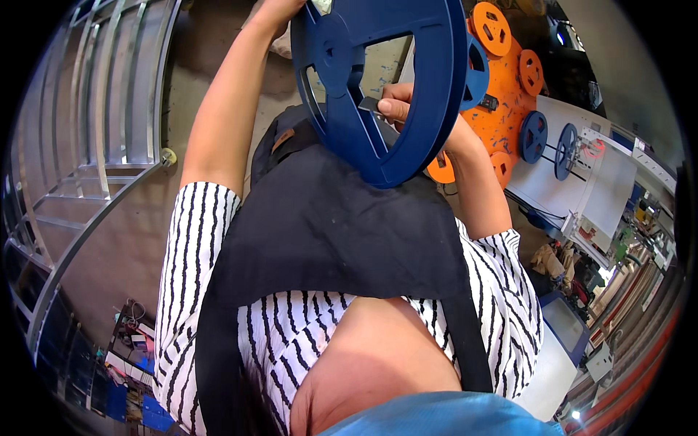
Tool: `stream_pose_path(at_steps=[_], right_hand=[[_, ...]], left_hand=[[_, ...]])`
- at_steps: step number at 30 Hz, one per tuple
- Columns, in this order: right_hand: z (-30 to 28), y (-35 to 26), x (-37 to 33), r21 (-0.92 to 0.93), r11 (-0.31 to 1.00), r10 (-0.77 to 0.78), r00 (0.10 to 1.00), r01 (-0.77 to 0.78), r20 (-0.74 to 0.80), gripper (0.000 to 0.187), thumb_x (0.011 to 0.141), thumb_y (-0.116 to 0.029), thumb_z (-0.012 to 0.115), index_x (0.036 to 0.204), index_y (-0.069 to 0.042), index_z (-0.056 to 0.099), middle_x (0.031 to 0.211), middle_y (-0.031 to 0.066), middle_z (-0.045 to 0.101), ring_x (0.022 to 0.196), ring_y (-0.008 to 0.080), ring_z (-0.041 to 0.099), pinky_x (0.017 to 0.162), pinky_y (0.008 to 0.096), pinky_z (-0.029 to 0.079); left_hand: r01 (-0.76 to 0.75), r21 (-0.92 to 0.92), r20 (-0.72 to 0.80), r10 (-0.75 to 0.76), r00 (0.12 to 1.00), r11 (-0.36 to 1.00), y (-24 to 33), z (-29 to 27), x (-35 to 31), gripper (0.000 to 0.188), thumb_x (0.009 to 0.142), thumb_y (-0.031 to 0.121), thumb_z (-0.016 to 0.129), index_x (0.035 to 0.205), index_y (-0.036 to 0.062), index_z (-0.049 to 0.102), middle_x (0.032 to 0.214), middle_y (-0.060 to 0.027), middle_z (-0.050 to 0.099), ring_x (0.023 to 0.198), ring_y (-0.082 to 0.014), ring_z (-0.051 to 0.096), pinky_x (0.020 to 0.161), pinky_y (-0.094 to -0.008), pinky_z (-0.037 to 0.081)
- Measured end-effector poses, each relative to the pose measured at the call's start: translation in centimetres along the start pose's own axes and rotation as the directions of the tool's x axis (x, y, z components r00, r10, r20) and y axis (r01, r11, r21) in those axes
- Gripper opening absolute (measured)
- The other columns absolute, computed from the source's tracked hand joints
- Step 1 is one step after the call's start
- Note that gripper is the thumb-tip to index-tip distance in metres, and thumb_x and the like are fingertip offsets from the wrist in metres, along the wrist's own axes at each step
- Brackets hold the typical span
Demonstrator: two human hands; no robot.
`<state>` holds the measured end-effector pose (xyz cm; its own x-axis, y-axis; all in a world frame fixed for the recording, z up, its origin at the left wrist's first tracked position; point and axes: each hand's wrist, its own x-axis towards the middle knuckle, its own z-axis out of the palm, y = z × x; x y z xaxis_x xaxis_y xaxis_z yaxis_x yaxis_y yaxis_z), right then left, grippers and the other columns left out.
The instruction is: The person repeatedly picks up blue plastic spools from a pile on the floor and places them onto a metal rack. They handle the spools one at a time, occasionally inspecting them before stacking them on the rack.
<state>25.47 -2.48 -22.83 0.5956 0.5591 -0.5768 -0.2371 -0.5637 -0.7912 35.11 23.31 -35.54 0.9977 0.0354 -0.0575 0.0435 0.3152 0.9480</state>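
A large blue plastic reel [440, 87] stands tilted in front of me, its lower rim against my black apron [349, 225]. My left hand [279, 10] is at the reel's upper left edge, closed on it; its fingers are mostly cut off by the top of the view. Through one of the reel's wide openings shows my right hand [396, 102]. Thumb and finger there pinch a small flat dark piece [368, 105], close to the edge of a spoke. What exactly the piece is, I cannot make out.
To the right, an orange round-edged table [502, 80] bears orange reels [492, 27] and a smaller blue reel [475, 71]. Beyond it, a white machine table [552, 127] has blue reels [534, 136] by it. A metal rack [109, 94] stands at the left.
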Motion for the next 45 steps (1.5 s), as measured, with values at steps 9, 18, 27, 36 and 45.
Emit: stream_pose_path(at_steps=[9,18,27,36,45], right_hand=[[-0.8,-0.6,-1.1,-0.084,0.994,-0.067,0.997,0.063,-0.042,0.016,0.084,-0.02,0.066,0.083,-0.005,0.07,0.058,-0.0004,0.057,0.049,0.0048,0.049,0.043,0.0208,0.035],[-2.1,0.3,-1.6,-0.142,0.987,-0.041,0.98,0.069,0.192,0.023,0.088,-0.027,0.063,0.085,-0.005,0.068,0.064,-0.0003,0.058,0.05,0.0053,0.049,0.042,0.0202,0.034],[-0.2,3.8,1.3,0.482,0.771,-0.149,0.853,0.417,-0.5,0.017,0.095,-0.021,0.056,0.088,-0.006,0.054,0.069,0.0041,0.058,0.056,0.0098,0.052,0.055,0.0205,0.041],[0.7,1.5,0.3,0.656,0.45,-0.324,0.795,0.606,-0.512,0.016,0.092,-0.016,0.059,0.104,-0.008,0.052,0.094,0.0094,0.061,0.074,0.0138,0.057,0.064,0.0263,0.047],[-1.3,-0.5,0.0,0.451,0.452,-0.24,0.592,0.77,-0.769,0.034,0.083,-0.009,0.063,0.114,0.001,0.053,0.103,0.012,0.063,0.093,0.0198,0.064,0.086,0.0331,0.054]], left_hand=[[0.037,0.008,0.09,-0.038,0.995,0.999,0.8,0.1,0.2,0.024,0.094,0.024,0.058,0.112,0.0068,0.06,0.094,0.0014,0.062,0.085,-0.0085,0.055,0.076,-0.0267,0.046],[-0.042,0.084,-0.009,0.043,0.999,0.996,0.6,0.3,0.0,0.024,0.094,0.025,0.058,0.109,0.0065,0.061,0.093,0.0014,0.062,0.084,-0.0086,0.056,0.072,-0.0268,0.047],[0.306,-0.242,0.022,-0.31,0.95,0.921,-1.6,-3.5,0.3,0.019,0.092,0.023,0.057,0.101,0.0065,0.063,0.088,-0.0036,0.067,0.076,-0.0143,0.065,0.069,-0.0311,0.054],[0.444,-0.357,0.024,-0.468,0.884,0.822,0.5,0.1,-2.8,0.027,0.095,0.024,0.051,0.1,-0.0004,0.062,0.087,-0.0108,0.067,0.073,-0.02,0.066,0.069,-0.0398,0.055],[0.302,-0.191,-0.501,-0.357,0.788,0.934,-2.4,0.3,-5.1,0.039,0.094,0.029,0.057,0.114,-0.0047,0.054,0.103,-0.0152,0.063,0.089,-0.0203,0.063,0.081,-0.0364,0.053]])
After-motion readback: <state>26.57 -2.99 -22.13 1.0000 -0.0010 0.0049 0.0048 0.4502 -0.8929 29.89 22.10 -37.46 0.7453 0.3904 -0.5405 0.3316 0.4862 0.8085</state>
